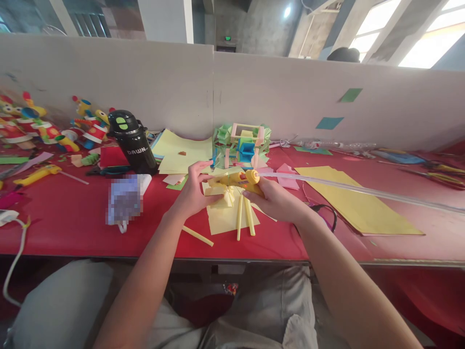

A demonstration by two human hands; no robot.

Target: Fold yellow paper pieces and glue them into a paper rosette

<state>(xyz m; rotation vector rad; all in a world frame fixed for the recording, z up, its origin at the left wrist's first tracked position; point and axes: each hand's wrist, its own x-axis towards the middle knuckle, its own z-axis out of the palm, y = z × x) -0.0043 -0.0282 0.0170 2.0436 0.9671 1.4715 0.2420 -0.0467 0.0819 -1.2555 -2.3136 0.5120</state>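
Note:
My right hand (278, 196) is wrapped round the handle of a yellow hot glue gun (236, 179). A long clear glue stick (348, 186) trails out of its back to the right. The nozzle end points left, towards my left hand (194, 189). There, thumb and fingers pinch a pale yellow folded paper piece (228, 198), partly hidden by the glue gun. Beneath both hands lies a pale yellow paper sheet (218, 223). Two rolled yellow paper sticks (249, 218) rest on its right part, and another paper stick (198, 236) lies to the left on the red table.
Behind my hands stands a paper model (245, 143) in green, blue and pink. A black bottle (132, 143), a blurred-out object (125, 199) and another yellow glue gun (38, 174) are on the left. Yellow paper sheets (358, 201) lie right, with scissors (436, 177) beyond.

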